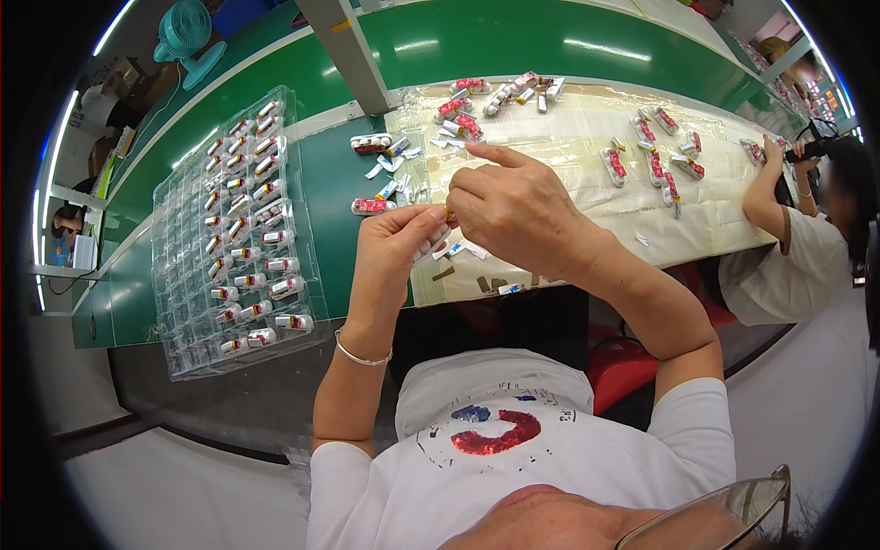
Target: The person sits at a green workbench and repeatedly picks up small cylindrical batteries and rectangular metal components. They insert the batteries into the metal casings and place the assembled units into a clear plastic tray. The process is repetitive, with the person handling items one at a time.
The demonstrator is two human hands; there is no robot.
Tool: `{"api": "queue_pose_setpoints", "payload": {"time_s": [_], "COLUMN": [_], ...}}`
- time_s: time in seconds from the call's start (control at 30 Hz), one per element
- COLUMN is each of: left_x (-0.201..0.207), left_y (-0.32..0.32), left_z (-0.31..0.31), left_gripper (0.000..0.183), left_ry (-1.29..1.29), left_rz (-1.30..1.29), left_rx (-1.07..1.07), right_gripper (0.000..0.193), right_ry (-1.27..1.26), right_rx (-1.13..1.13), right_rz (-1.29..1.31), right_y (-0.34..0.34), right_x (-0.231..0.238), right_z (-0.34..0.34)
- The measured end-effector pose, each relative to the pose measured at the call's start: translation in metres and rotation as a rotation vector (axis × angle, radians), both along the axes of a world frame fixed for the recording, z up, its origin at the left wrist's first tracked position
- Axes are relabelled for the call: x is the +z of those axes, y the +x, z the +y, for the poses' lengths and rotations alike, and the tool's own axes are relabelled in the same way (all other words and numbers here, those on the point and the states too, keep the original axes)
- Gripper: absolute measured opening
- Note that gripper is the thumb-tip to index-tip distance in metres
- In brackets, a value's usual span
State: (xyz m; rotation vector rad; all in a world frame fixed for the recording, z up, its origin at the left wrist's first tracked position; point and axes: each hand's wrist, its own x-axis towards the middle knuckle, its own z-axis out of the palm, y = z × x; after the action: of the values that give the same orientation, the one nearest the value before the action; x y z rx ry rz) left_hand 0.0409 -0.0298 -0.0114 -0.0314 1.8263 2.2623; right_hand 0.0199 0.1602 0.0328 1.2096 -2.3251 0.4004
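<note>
White piece, partly hidden by fingers, is resting in the left hand over the near part of the bench, its thumb and fingers pinching narrowly around it. The right hand is curling against the piece's far end, index finger stretching outward; whether it is gripping anything, I cannot tell. White-and-blue strips are lying near, just right of the left hand. On the left, a clear tray is holding rows of small pieces. Farther away, red-and-white pieces are lying scattered; at far left, a teal fan is standing.
</note>
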Motion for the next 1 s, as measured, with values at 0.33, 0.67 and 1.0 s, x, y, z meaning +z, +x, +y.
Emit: {"api": "queue_pose_setpoints", "payload": {"time_s": [0.33, 0.67, 1.0], "left_x": [-0.005, -0.006, 0.002], "left_y": [0.000, 0.000, 0.001], "left_z": [0.002, -0.003, 0.005], "left_gripper": [0.023, 0.023, 0.021], "left_ry": [-0.003, 0.045, -0.048], "left_rz": [-0.012, -0.030, 0.034], "left_rx": [0.009, 0.010, 0.033], "right_gripper": [0.009, 0.008, 0.009], "right_ry": [-0.011, -0.412, -0.103], "right_rx": [-0.025, 0.032, 0.039], "right_rz": [0.008, -0.255, -0.068], "right_y": [0.001, -0.014, -0.005], "right_x": [-0.006, -0.027, -0.011], "right_z": [0.000, 0.003, 0.005]}}
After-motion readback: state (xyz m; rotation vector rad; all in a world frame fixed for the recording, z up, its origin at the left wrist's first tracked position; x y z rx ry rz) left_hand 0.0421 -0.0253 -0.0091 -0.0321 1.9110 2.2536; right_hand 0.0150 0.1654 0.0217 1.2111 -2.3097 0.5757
